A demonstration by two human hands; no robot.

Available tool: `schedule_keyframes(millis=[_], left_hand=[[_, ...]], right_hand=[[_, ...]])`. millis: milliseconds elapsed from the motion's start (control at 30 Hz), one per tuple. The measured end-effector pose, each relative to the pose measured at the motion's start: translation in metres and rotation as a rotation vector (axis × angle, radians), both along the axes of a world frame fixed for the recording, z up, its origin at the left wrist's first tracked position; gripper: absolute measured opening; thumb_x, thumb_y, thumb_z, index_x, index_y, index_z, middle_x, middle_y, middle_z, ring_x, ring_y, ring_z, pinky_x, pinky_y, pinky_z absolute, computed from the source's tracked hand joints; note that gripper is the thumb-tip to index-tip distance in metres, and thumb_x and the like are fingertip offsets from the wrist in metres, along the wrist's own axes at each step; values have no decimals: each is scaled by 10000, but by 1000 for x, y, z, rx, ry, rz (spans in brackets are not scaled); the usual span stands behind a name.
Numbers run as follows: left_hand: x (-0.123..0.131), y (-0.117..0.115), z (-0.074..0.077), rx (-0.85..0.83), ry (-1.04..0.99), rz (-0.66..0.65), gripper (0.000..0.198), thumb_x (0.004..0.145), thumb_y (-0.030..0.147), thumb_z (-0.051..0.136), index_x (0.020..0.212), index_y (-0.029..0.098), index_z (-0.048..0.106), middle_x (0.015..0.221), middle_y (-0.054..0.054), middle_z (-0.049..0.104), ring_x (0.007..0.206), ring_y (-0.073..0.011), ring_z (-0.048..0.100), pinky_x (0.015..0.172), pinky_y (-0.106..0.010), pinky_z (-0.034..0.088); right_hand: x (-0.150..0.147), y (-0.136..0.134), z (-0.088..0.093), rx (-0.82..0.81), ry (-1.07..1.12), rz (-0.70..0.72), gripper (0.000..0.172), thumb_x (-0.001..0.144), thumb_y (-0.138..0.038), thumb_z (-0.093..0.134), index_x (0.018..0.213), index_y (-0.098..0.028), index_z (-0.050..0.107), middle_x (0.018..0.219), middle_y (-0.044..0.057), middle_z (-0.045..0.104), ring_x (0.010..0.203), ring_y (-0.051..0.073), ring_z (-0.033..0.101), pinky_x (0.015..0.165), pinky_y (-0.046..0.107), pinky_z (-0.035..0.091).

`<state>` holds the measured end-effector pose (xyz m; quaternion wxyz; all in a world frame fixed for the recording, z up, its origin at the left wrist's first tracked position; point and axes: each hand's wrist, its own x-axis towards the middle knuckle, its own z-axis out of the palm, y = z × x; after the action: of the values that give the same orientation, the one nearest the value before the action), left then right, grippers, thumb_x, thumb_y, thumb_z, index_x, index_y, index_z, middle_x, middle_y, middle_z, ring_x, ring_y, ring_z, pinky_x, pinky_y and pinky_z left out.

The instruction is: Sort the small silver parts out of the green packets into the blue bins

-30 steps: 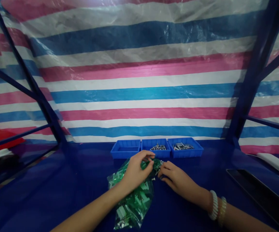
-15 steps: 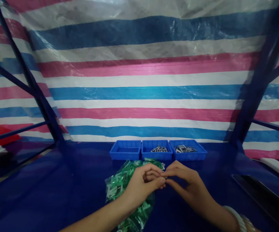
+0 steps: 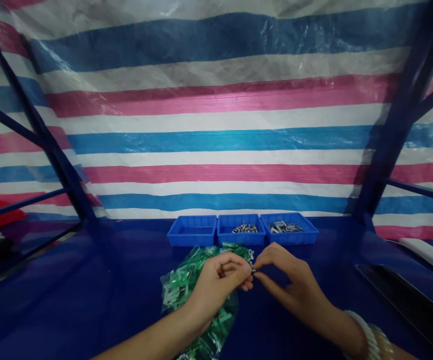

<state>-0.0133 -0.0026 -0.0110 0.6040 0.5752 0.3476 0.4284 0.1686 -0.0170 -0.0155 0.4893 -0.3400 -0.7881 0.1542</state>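
Note:
My left hand (image 3: 222, 277) is closed, thumb pressed against curled fingers, above a clear plastic bag of green and white pieces (image 3: 216, 335). At its fingertips shows the tip of a small silvery metal part (image 3: 253, 270); most of it is hidden by the fingers. My right hand (image 3: 289, 275) meets it from the right, thumb and forefinger pinched at the same metal part. Behind the hands, a blue bin holds small rounded metal pieces (image 3: 245, 228), and the bin to its right holds longer flat metal pieces (image 3: 286, 227).
The third blue bin (image 3: 192, 231), at the left of the row, shows its bare floor. A dark flat device (image 3: 400, 300) lies on the blue table (image 3: 100, 290) at the right. Blue metal posts (image 3: 392, 125) flank a striped tarp (image 3: 224, 175).
The fingertips of both hands have parted slightly, and more of the small metal part shows between them. The whole view has shifted a little.

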Motion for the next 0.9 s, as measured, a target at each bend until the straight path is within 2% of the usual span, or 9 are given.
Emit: schedule_keyframes(millis=[100,233,400,467,533,667,767,833,900], left_hand=[[0,-2,3,41,-2,39,213,744,341,734,813,149,675,681,-27,672,646,-128,622,656,-258,503],[3,-4,5,148,-8,60,220,653,208,784,837,164,672,747,-29,674,681,-146,633,651,-265,522],[4,-6,0,291,24,120,108,725,211,716,808,165,665,761,-21,634,656,-150,635,626,-283,547],[0,-2,2,366,77,154,97,743,206,695,826,166,662,824,-37,654,704,-160,647,653,-287,552],[-4,7,8,466,146,213,101,768,209,671,860,168,655,860,-48,678,759,-170,659,709,-299,554],[-6,46,28,783,422,306,142,845,225,587,954,183,667,926,-67,703,846,-187,658,795,-345,538],[3,80,34,875,565,252,169,837,194,581,953,191,705,896,-69,708,840,-201,650,801,-364,520],[10,98,31,890,624,199,160,809,177,604,918,187,720,842,-59,711,814,-209,650,800,-371,514],[14,106,25,900,670,178,213,783,170,621,978,186,706,864,-57,712,825,-220,650,822,-391,505]], right_hand=[[-2,-1,1,-181,87,5,86,886,-266,553,864,-223,624,809,20,638,754,171,586,681,298,468],[-9,-1,-6,-490,210,98,236,923,-373,493,790,-200,583,737,-6,568,694,141,534,630,250,427],[-19,2,-18,-659,350,276,297,938,-414,463,782,-187,574,725,-11,545,680,129,528,651,243,435],[-17,6,-19,-655,354,274,310,927,-428,475,782,-180,589,735,0,562,681,135,535,643,246,438],[-12,14,-18,-611,335,206,313,908,-439,495,787,-172,606,746,14,584,678,142,541,627,250,437],[4,32,-23,-517,279,30,301,897,-424,488,823,-165,621,775,37,626,687,163,563,622,272,448],[11,40,-28,-417,162,-44,264,911,-374,471,836,-169,621,784,37,630,717,175,574,638,282,457],[11,39,-30,-332,52,-69,207,913,-311,474,875,-176,626,781,32,625,699,172,567,637,288,460],[7,34,-29,-231,-81,-50,150,899,-224,494,919,-185,637,822,39,633,747,181,572,699,311,471]])
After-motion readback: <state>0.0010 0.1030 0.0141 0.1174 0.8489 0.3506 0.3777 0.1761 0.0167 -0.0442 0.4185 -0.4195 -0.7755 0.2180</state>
